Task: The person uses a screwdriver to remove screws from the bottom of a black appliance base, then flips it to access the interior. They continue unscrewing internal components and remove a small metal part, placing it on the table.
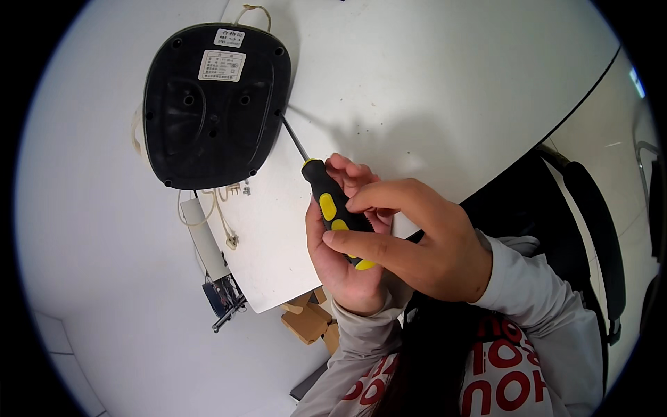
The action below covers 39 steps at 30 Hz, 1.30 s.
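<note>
A white tabletop [445, 90] with a rounded, dark-trimmed edge on its right spreads across the view, dotted with small dark specks. A black plastic appliance base [201, 149] lies on it at the upper left, underside up, with two white labels and several screw holes. Just below the base are a few small metal screws [246, 186] and a pale power cord with a plug [232, 242].

The screwdriver [322, 182], black and yellow, slants up to the base, its tip at a hole on the right edge. The left hand [347, 271] cradles the handle with fingers curled about it; the right hand [434, 240] grips it between thumb and forefinger.

Beyond the table's near edge sit brown cardboard boxes [306, 324]. A black chair [594, 236] stands at the right on a pale tiled floor [615, 153], and a plain white wall [83, 208] fills the left.
</note>
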Available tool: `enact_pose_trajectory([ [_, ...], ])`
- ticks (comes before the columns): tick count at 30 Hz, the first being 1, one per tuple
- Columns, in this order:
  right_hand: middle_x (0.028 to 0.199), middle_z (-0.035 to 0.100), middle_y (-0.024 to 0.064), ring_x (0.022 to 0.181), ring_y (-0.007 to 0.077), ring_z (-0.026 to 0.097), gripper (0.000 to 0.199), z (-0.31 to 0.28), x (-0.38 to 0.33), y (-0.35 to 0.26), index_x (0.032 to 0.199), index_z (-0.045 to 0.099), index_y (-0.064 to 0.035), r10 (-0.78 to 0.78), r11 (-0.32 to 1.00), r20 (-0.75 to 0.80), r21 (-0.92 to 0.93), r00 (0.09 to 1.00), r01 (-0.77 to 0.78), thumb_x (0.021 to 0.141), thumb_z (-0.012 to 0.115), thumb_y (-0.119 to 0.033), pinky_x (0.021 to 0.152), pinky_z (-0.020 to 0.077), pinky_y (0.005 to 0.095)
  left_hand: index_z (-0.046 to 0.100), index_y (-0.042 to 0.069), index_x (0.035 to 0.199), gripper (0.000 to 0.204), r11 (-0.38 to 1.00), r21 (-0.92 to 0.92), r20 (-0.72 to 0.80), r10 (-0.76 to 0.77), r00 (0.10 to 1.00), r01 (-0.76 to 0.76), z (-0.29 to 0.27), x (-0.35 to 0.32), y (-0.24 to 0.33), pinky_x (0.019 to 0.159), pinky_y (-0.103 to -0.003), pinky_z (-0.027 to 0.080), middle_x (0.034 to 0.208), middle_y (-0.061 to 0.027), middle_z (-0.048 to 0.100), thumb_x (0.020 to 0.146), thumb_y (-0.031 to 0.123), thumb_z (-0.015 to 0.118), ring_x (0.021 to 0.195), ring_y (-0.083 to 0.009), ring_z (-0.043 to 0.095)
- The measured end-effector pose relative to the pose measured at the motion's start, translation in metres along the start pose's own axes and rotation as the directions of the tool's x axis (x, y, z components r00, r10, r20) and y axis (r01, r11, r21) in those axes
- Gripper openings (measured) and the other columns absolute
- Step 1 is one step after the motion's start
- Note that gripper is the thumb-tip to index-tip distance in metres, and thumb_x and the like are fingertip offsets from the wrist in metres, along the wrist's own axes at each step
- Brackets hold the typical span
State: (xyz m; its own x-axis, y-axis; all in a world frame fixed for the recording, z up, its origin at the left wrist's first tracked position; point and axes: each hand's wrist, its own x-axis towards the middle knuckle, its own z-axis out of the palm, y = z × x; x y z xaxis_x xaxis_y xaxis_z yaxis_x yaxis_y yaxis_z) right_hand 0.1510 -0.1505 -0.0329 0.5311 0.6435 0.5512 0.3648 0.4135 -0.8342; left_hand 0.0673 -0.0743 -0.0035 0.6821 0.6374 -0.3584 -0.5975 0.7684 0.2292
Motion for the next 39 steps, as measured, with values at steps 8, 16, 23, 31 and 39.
enact_pose_trajectory([
  [8, 0.108, 0.056, 0.0064, 0.098, 0.0224, 0.058, 0.027, 0.002, 0.002, 0.001, 0.099, 0.069, -0.0162, -0.063, 0.998, 0.055, 0.009, 0.996, 0.063, 0.073, 0.068, -0.008, 0.082, 0.0513, 0.0323, 0.043, 0.007, 0.124, 0.036, 0.984, 0.082, -0.065, 0.161, 0.985, -0.155, 0.011, -0.001, -0.010, 0.090, -0.028, 0.043, 0.102, -0.0034, 0.049, 0.095, 0.028, 0.043, 0.100, -0.0153, 0.048],
  [16, 0.108, 0.057, 0.0057, 0.097, 0.0251, 0.059, 0.025, 0.005, 0.006, 0.005, 0.093, 0.067, -0.0132, -0.161, 0.983, 0.011, -0.089, 0.987, 0.162, 0.068, 0.067, -0.009, 0.080, 0.0528, 0.0334, 0.037, 0.007, 0.132, 0.039, 0.939, 0.295, -0.003, 0.186, 0.982, -0.177, 0.007, -0.007, -0.009, 0.095, -0.028, 0.042, 0.113, -0.0040, 0.050, 0.097, 0.026, 0.037, 0.106, -0.0156, 0.048],
  [23, 0.114, 0.056, 0.0096, 0.102, 0.0285, 0.058, 0.027, 0.007, 0.008, 0.006, 0.097, 0.063, -0.0095, -0.183, 0.983, -0.005, -0.025, 0.983, 0.183, 0.070, 0.066, -0.007, 0.081, 0.0530, 0.0354, 0.038, 0.007, 0.132, 0.040, 0.995, 0.050, 0.035, 0.087, 0.996, -0.089, 0.005, -0.004, -0.007, 0.096, -0.029, 0.041, 0.115, -0.0041, 0.050, 0.097, 0.025, 0.036, 0.108, -0.0152, 0.048],
  [31, 0.111, 0.056, 0.0068, 0.104, 0.0280, 0.057, 0.020, 0.008, 0.006, 0.000, 0.092, 0.063, -0.0133, -0.153, 0.988, 0.044, 0.025, 0.987, 0.152, 0.072, 0.066, -0.009, 0.082, 0.0525, 0.0341, 0.039, 0.010, 0.132, 0.040, 0.991, 0.013, 0.000, 0.135, 0.991, -0.135, 0.011, -0.002, -0.011, 0.096, -0.028, 0.040, 0.117, -0.0034, 0.050, 0.096, 0.026, 0.039, 0.108, -0.0142, 0.048],
  [39, 0.104, 0.056, 0.0039, 0.098, 0.0288, 0.059, 0.016, 0.014, 0.012, -0.002, 0.084, 0.062, -0.0121, -0.213, 0.975, 0.029, -0.063, 0.977, 0.214, 0.068, 0.067, -0.011, 0.079, 0.0536, 0.0313, 0.040, 0.013, 0.132, 0.040, 0.992, -0.037, -0.003, 0.118, 0.993, -0.118, 0.006, -0.008, -0.005, 0.091, -0.029, 0.042, 0.113, -0.0017, 0.051, 0.095, 0.029, 0.043, 0.103, -0.0129, 0.048],
])
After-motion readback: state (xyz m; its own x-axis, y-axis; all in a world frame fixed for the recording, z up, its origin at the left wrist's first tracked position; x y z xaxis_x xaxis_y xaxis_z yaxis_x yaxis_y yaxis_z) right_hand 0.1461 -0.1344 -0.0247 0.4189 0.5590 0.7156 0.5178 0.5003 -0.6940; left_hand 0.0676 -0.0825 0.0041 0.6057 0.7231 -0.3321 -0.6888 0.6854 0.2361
